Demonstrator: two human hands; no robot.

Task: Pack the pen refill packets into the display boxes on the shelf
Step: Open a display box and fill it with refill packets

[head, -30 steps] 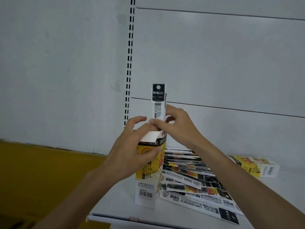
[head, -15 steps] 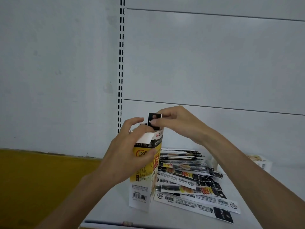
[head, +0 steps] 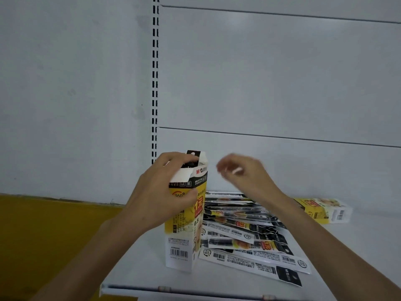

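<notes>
On the head camera our left hand grips the upright display box on the shelf, and a refill packet pokes from the box's open top. Our blurred right hand hovers beside it, fingers loosely bent and empty, above the packet pile.

On my feed the upright display box reads as printed card with a slight sheen; its torn top flap shows raw, matt white board; the refill packets piled beside it look like glossy plastic film; the second box near the shelf's back edge is the same coated card; the shelf and back panel look like smooth, matt painted metal.
</notes>
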